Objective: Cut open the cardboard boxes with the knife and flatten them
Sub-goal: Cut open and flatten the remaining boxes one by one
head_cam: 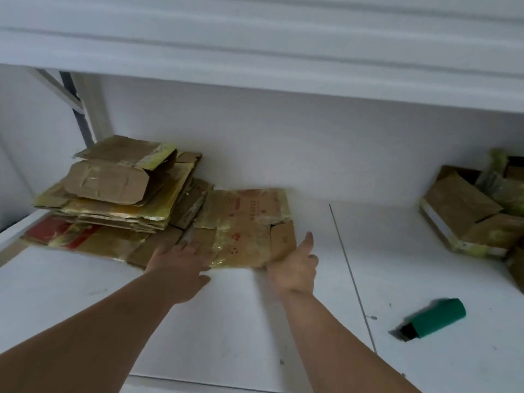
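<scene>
Both hands, left point(177, 258) and right point(295, 263), lay spread, fingers straight, on the flattened brown tape-glossed cardboard box point(243, 225) on the white tabletop point(226, 321); flattening looked finished. Next: green-handled knife point(432, 319) and uncut brown boxes point(467, 214) at right.

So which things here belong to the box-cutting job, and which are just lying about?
Job:
flattened box under left hand and right hand
stack of flattened boxes
uncut boxes
green knife

Lying about:
white table
metal shelf post
</scene>
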`<state>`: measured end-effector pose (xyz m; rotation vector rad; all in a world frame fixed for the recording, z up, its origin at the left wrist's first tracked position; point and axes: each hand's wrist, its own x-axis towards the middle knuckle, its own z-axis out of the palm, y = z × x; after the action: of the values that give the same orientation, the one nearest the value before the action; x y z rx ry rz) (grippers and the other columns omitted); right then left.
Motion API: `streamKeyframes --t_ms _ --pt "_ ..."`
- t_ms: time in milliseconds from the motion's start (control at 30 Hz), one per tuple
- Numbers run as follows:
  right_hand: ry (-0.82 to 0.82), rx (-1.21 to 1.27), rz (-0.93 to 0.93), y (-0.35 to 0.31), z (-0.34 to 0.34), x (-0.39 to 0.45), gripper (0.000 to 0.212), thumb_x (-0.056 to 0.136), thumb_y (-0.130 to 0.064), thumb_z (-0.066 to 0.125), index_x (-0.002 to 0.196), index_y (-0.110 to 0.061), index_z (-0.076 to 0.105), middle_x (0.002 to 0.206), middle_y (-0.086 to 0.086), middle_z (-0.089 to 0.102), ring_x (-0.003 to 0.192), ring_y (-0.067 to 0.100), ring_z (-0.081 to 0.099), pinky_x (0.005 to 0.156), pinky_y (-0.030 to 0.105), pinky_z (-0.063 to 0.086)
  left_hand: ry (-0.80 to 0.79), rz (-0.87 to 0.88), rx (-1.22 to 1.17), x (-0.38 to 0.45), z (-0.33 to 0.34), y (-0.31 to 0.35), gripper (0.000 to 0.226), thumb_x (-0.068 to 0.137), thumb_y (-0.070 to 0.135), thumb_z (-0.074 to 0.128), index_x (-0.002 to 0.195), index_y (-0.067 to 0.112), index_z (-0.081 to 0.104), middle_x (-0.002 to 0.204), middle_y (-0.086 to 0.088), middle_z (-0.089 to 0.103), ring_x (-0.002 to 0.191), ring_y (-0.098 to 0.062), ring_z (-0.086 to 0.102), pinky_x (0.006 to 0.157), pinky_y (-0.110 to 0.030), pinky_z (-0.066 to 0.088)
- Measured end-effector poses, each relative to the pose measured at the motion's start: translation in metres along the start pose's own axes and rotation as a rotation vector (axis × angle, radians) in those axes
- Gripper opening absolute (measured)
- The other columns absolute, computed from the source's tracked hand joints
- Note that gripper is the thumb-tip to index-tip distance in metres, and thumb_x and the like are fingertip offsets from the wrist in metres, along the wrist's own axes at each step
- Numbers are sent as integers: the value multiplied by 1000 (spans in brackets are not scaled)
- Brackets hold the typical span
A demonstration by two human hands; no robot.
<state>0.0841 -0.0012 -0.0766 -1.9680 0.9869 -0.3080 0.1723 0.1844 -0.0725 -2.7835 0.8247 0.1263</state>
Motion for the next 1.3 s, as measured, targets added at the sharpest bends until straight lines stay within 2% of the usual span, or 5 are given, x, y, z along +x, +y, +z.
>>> streamKeyframes --t_ms 133,400,567,900,1300 --pt "-31 -683 -454 14 2 -3 72 88 -35 54 150 -39 17 157 8 11 135 34 23 110 43 22 77 -33 38 6 -2 -9 53 98 53 29 148 36 30 154 9 34 142 -18 27 119 -45 16" --pt "-276 -949 -521 13 14 5 62 100 -47 25 158 -27 15 166 2 6 153 23 -8 112 61 -19 -91 13 -190 3 -1 -3 64 99 56 32 155 27 16 161 2 20 148 -22 19 120 -41 12" --pt "-222 -765 -553 14 7 0 56 99 -39 36 153 -29 31 166 -4 2 152 17 -1 115 59 -14 -28 45 -150 15 -8 -1 43 104 25 34 146 22 39 143 -4 49 128 -22 49 105 -31 40" --pt "-83 -636 -433 48 -77 8 63 86 -9 46 146 -28 42 156 -2 30 145 14 26 118 50 -3 324 101 -477 22 -39 71 43 96 6 48 137 18 53 128 -9 60 115 -25 57 99 -30 42" --pt "-234 -787 -455 178 -234 31 23 80 -30 50 100 -29 62 108 -10 56 108 15 53 106 46 23 321 265 -700 23 -74 257 23 93 -2 57 111 2 70 114 -12 67 97 -19 65 86 -26 47"
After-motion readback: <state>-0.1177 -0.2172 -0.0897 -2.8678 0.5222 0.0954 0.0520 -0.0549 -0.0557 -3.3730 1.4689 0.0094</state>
